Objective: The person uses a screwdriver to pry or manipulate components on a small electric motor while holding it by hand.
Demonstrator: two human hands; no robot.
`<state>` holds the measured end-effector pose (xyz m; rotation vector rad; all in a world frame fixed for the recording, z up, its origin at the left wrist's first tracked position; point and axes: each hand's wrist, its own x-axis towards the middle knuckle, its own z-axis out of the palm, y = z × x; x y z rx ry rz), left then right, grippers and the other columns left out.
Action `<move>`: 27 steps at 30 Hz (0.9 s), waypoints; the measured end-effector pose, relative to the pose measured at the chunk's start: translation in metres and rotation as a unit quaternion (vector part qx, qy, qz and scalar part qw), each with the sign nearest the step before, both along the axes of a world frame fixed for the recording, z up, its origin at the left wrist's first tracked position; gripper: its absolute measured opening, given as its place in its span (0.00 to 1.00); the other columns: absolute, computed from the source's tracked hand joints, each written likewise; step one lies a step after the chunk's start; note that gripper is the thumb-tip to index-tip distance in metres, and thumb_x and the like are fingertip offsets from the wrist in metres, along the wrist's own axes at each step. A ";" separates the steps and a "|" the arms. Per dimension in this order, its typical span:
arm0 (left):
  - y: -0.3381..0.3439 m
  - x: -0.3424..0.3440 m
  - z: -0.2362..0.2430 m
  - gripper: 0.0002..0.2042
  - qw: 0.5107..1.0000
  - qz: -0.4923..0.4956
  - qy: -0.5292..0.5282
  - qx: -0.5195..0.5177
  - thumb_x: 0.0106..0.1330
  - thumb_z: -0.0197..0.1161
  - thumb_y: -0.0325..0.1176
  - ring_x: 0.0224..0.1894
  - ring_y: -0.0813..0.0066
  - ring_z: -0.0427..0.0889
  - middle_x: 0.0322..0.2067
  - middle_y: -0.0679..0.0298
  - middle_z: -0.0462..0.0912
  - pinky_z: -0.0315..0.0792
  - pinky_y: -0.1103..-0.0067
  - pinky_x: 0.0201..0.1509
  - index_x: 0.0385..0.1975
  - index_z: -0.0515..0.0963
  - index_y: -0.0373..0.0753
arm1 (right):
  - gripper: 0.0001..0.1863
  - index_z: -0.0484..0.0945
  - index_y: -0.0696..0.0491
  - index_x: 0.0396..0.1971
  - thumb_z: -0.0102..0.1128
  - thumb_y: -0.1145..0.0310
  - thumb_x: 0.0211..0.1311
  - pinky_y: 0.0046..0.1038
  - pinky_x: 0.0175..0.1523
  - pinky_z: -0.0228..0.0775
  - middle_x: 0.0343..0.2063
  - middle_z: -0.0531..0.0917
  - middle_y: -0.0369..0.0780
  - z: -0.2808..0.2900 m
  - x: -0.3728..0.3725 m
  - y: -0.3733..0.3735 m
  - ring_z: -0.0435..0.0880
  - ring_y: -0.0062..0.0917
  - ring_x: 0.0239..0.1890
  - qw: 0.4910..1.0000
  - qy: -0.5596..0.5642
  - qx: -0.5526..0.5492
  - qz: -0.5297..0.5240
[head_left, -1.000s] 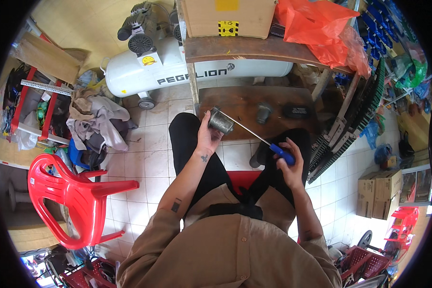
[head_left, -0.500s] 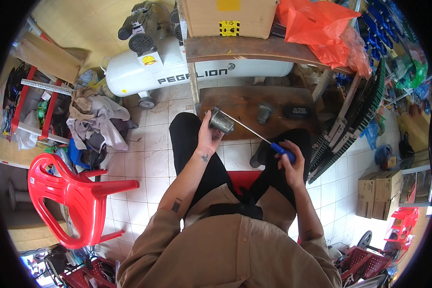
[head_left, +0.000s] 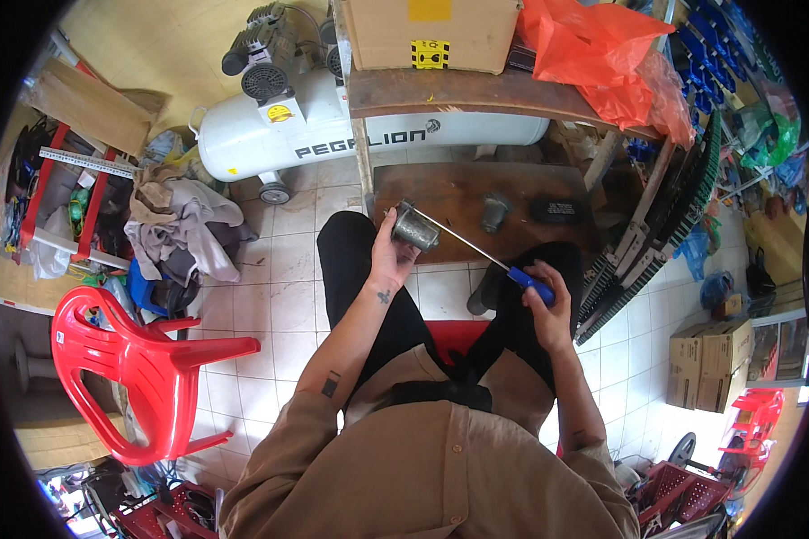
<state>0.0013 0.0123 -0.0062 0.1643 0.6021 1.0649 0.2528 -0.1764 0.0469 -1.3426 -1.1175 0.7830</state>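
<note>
Gripped in the left hand (head_left: 393,258), the metal cylinder (head_left: 417,233) slants from upper left to lower right near the edge of a low wooden board (head_left: 463,189), the right-hand (head_left: 550,312) fist closed around a screwdriver (head_left: 528,283) aimed up-left at its rim, tiled floor (head_left: 436,292) opening between the knees (head_left: 344,238).

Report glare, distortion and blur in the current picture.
In the head view, glare washes out the tiled floor at lower right; in the head view, the edge of the wooden shelf bows and the picture's rim goes black; in the head view, the metal cylinder and blue-handled screwdriver show no obvious motion blur.
</note>
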 end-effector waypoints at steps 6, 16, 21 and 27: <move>0.003 -0.001 -0.006 0.20 1.000 -0.003 -0.014 0.001 0.67 0.66 0.51 0.52 0.69 0.80 0.46 0.64 0.81 0.74 0.71 0.60 0.51 0.76 0.45 | 0.28 0.67 0.58 0.65 0.43 0.52 0.79 0.15 0.22 0.63 0.36 0.80 0.40 0.016 -0.007 -0.008 0.71 0.15 0.16 0.979 0.015 -0.202 -0.029; 0.002 0.000 -0.005 0.19 1.000 -0.004 -0.011 -0.008 0.67 0.67 0.49 0.49 0.74 0.79 0.45 0.68 0.80 0.75 0.72 0.55 0.51 0.76 0.47 | 0.25 0.65 0.54 0.68 0.54 0.68 0.73 0.16 0.30 0.69 0.37 0.78 0.40 0.001 0.003 0.001 0.75 0.17 0.23 0.992 -0.122 0.027 -0.014; 0.003 -0.001 -0.004 0.19 1.000 -0.003 -0.018 -0.003 0.67 0.67 0.49 0.48 0.74 0.80 0.44 0.68 0.81 0.76 0.72 0.55 0.50 0.75 0.47 | 0.27 0.64 0.55 0.69 0.40 0.55 0.80 0.17 0.26 0.66 0.36 0.79 0.40 0.018 -0.005 -0.009 0.72 0.15 0.18 0.983 0.030 -0.179 -0.003; 0.003 -0.001 -0.004 0.19 1.000 0.007 -0.019 -0.004 0.68 0.65 0.50 0.50 0.72 0.80 0.46 0.66 0.81 0.75 0.71 0.59 0.51 0.76 0.46 | 0.24 0.68 0.56 0.65 0.59 0.70 0.71 0.17 0.30 0.67 0.31 0.79 0.38 0.004 -0.002 -0.003 0.75 0.14 0.25 0.992 -0.119 -0.007 -0.033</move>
